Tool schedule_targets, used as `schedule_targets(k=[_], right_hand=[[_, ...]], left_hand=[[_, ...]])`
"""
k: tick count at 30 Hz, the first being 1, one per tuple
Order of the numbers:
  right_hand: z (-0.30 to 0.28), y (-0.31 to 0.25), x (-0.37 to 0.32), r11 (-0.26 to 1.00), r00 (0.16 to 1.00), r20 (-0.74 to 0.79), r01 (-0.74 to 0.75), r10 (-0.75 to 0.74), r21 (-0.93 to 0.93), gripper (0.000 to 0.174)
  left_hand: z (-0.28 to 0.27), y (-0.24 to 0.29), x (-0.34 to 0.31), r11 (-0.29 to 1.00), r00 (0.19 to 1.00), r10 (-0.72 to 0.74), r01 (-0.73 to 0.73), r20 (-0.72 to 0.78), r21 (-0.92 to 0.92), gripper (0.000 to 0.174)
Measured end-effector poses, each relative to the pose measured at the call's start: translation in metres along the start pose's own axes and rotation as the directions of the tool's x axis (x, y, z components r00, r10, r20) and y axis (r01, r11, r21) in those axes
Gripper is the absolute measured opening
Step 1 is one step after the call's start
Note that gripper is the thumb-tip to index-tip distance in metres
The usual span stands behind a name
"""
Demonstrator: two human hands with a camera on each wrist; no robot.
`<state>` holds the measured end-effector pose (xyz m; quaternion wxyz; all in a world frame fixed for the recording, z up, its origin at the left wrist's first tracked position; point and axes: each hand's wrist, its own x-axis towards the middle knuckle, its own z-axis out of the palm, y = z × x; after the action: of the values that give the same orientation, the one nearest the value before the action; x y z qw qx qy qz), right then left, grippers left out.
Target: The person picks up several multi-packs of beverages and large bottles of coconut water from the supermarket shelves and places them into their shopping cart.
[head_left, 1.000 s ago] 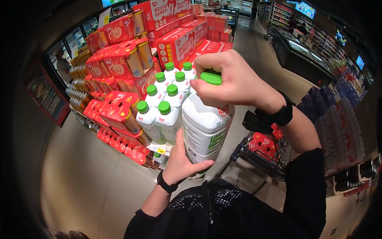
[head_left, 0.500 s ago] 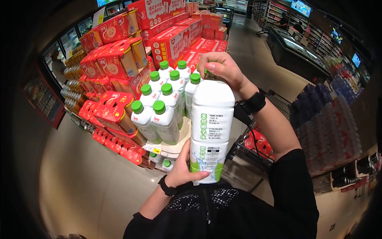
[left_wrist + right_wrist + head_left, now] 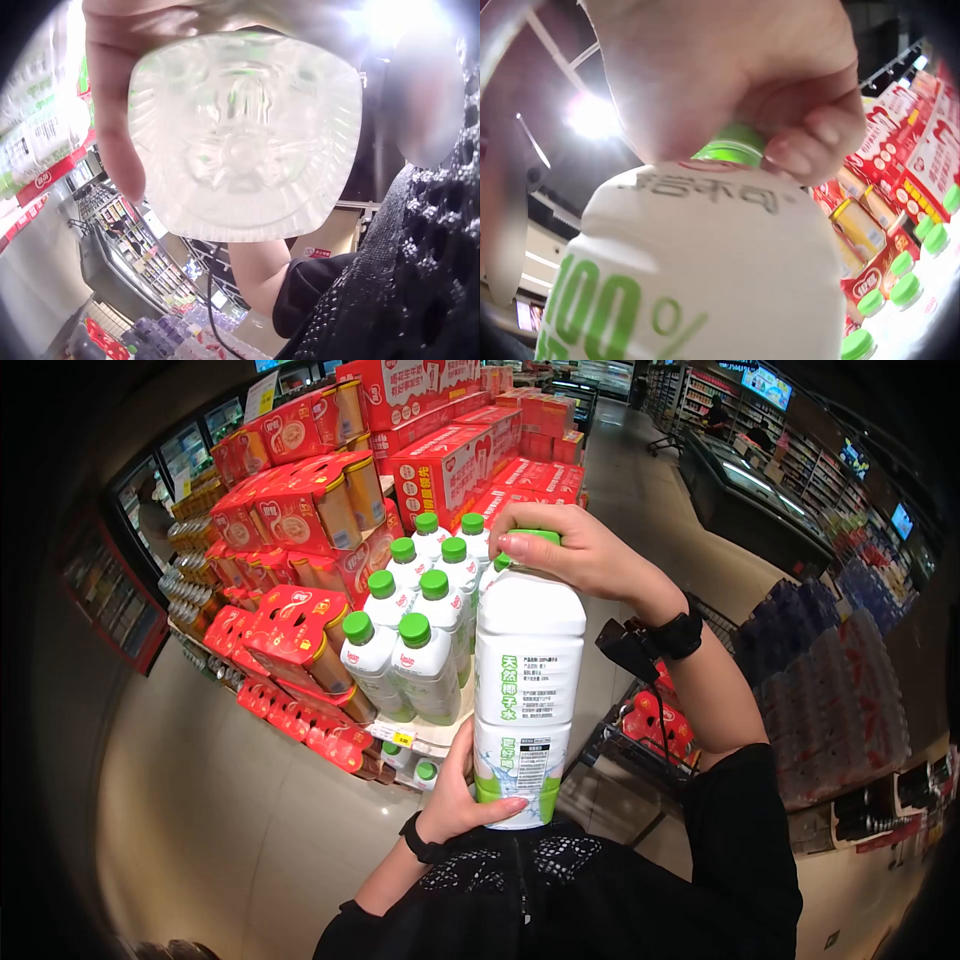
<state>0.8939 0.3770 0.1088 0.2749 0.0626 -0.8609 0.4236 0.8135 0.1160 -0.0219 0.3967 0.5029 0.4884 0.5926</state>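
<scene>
A large white bottle of coconut water (image 3: 528, 660) with a green cap is held up in front of the chest, its back label facing the head camera. My left hand (image 3: 458, 800) grips it low down, the thumb across the green band near the base. In the left wrist view, the ribbed, translucent bottle base (image 3: 244, 161) shows with fingers beside it. My right hand (image 3: 585, 555) has its fingers curled round the green cap (image 3: 735, 146) and neck. Close to the left stand several matching bottles (image 3: 430, 680) in rows on a display shelf.
Red drink packs (image 3: 295, 635) and cartons (image 3: 450, 470) are stacked on the display at left. A shopping cart (image 3: 640, 765) with red packs stands at right, beyond it shrink-wrapped stacks (image 3: 840, 700). A chest freezer (image 3: 750, 495) lies farther back.
The bottle has been turned from its shoulder and side to its back label and stands straighter. My right hand has shifted its hold on the cap. Over the last half second little has moved.
</scene>
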Motion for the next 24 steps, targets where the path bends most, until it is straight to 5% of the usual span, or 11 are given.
schedule_targets(k=[4,7,12,16,20,24], right_hand=[[-0.004,-0.028,-0.005,0.94,0.968,-0.007,-0.245,0.25,-0.239,0.038],[-0.002,-0.017,-0.009,0.947,0.982,-0.02,-0.187,0.188,-0.262,0.034],[-0.004,-0.012,-0.016,0.999,0.992,-0.119,0.033,-0.032,0.007,0.028],[-0.012,0.004,-0.016,0.96,0.984,-0.099,0.166,-0.147,0.225,0.025],[-0.006,0.023,-0.011,0.911,0.984,-0.08,0.178,-0.16,0.371,0.027],[-0.003,0.044,-0.009,0.89,0.993,-0.064,0.116,-0.098,0.441,0.026]], left_hand=[[-0.001,0.001,0.0,0.943,0.992,0.108,-0.083,-0.059,0.323,0.1],[0.007,0.005,-0.002,0.833,0.979,0.153,-0.057,-0.131,0.55,0.101],[-0.012,0.003,-0.001,0.62,0.955,0.281,-0.109,-0.09,0.777,0.102],[-0.037,0.007,0.008,0.967,0.999,0.041,-0.037,-0.012,0.254,0.098],[-0.044,-0.031,0.014,0.972,0.941,-0.17,0.209,0.294,-0.105,0.118],[-0.012,-0.031,0.006,0.963,0.95,-0.145,0.2,0.276,-0.183,0.112]])
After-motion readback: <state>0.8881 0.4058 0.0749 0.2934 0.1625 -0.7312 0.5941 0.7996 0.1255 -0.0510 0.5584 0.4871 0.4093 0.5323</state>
